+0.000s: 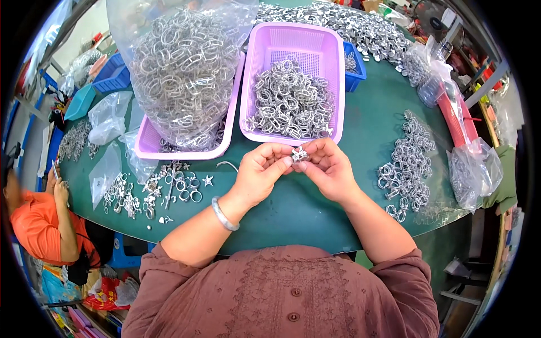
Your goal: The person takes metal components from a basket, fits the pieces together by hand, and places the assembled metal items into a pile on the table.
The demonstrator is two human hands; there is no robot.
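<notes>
Between the fingertips of both hands is a small silver metal piece point(298, 154) with a knobbly, flower-like top, perhaps a ring; its underside is hidden. My left hand point(262, 172), below a pale bangle point(224, 214), pinches it from the left. My right hand point(329, 170) grips it from the right with thumb and fingers. Just beyond them stands a lilac plastic basket point(340, 84) holding a heap of silver metal rings point(293, 98). A second lilac basket point(186, 154) at left carries a big clear bag of similar rings point(183, 73).
Loose rings and small metal parts point(129, 194) lie left of my forearm, near a star-shaped piece point(208, 180). Another ring pile point(408, 160) is at right. Many small metal pieces point(338, 22) cover the table's far side. A person in orange point(42, 225) sits at left.
</notes>
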